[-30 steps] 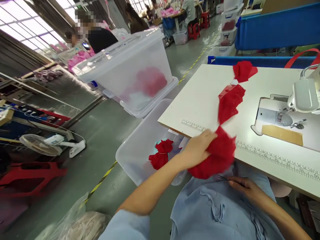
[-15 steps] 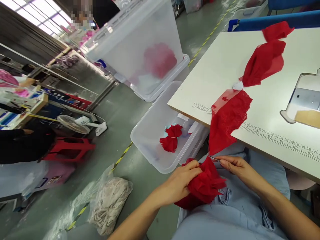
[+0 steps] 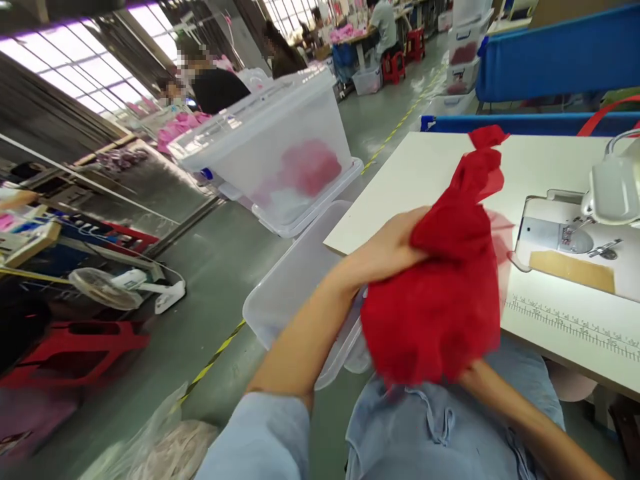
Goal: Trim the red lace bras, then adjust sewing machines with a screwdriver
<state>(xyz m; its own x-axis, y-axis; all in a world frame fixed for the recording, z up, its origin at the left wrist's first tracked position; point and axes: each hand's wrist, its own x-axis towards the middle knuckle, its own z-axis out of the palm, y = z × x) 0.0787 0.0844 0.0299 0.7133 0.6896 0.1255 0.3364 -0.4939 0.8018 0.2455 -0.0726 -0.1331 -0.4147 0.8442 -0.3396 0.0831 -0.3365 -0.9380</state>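
Observation:
My left hand is raised at the table's near left edge, closed on a bunched red cloth of soft, gauzy layers. The cloth hangs down over my lap. Behind its lower edge my right hand shows only near the wrist; its fingers and anything in them are hidden. More red cloth pieces stretch in a chain across the pale sewing table beyond my left hand. Where the held cloth meets that chain, I cannot tell whether they are joined.
A sewing machine stands at the right of the table, by a printed ruler scale. Left of the table, an open clear bin sits below a larger lidded bin. A fan and red stool are at left; people work behind.
My left hand has lifted the red cloth from my lap up to the table edge. My right hand, which held a thin metal tool, has gone behind the cloth. The view has tilted up.

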